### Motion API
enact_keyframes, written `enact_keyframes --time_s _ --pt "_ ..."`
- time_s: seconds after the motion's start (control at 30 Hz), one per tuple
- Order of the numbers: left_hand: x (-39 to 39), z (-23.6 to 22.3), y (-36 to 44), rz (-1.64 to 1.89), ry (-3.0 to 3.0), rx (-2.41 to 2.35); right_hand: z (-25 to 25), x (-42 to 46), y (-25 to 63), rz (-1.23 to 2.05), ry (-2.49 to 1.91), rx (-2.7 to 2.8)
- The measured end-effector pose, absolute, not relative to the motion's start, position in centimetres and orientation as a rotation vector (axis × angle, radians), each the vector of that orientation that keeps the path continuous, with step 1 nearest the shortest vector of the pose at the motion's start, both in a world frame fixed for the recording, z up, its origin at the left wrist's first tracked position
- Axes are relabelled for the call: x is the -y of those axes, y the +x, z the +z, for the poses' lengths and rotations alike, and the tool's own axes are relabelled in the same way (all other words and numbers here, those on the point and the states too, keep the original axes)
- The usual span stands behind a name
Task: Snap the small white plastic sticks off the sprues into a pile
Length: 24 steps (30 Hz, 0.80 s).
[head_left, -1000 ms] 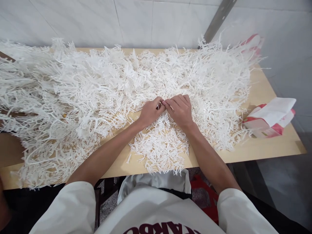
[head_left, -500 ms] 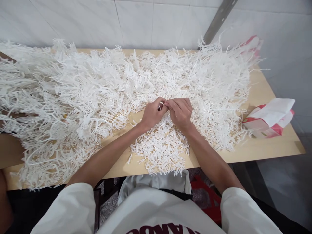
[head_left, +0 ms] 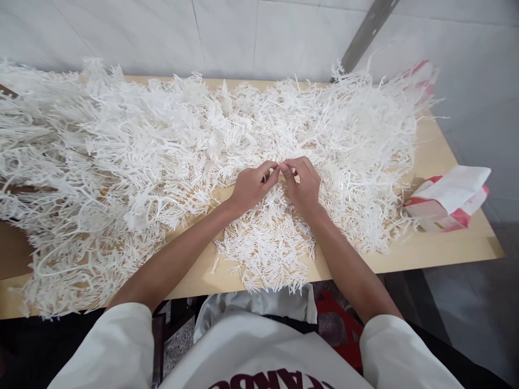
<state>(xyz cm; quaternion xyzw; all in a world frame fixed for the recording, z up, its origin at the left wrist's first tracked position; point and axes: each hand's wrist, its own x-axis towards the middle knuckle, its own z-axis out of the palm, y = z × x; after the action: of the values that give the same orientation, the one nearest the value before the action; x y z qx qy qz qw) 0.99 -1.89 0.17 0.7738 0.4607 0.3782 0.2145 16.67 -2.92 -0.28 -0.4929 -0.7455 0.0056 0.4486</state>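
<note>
My left hand (head_left: 255, 186) and my right hand (head_left: 302, 183) meet fingertip to fingertip over the middle of the table. Thumb and forefinger are pinched together on each; whatever lies between the tips is too small to make out. Around them spreads a large heap of branching white plastic pieces (head_left: 170, 135), thin and stringy. Below my wrists, near the front edge, lies a pile of short loose white sticks (head_left: 270, 251).
A red and white paper packet (head_left: 444, 202) sits at the table's right end, and another similar packet (head_left: 421, 78) is behind the heap. The wooden tabletop (head_left: 438, 251) ends against a tiled wall (head_left: 227, 38). A metal post (head_left: 365, 35) rises at the back. Beneath is a red stool (head_left: 343, 335).
My right hand's fingers have turned and opened slightly into a looser pinch, with a gap showing behind the thumb. My left hand keeps its pinch, nearly in place.
</note>
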Motion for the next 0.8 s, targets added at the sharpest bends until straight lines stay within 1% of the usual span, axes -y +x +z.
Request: enact_keyframes --time_s 0.1,0.23,0.33,0.43,0.53,0.7,0.8 --pt "2.0 -0.1 1.1 1.010 2.310 -1.323 0.1 3.0 16.5 -0.074 -1.302 1.890" --pt "2.4 -0.1 1.6 1.022 2.360 -1.296 0.0 3.1 16.6 -0.207 -1.244 1.929" --pt "2.2 0.0 1.7 1.046 2.273 -1.286 -0.2 3.2 17.0 -0.303 -1.177 1.913" --pt "1.3 0.1 1.2 1.098 2.026 -1.337 0.1 3.8 17.2 -0.331 -1.170 1.772" --pt "0.4 0.4 0.5 1.261 1.856 -1.358 0.7 4.1 16.9 -0.211 -1.203 1.594" --pt "0.5 0.6 0.6 1.063 1.936 -1.111 1.2 3.2 16.5 0.282 -1.239 1.667" --pt "0.8 0.4 0.7 1.039 1.982 -1.063 1.0 2.6 16.6 0.465 -1.248 1.767"
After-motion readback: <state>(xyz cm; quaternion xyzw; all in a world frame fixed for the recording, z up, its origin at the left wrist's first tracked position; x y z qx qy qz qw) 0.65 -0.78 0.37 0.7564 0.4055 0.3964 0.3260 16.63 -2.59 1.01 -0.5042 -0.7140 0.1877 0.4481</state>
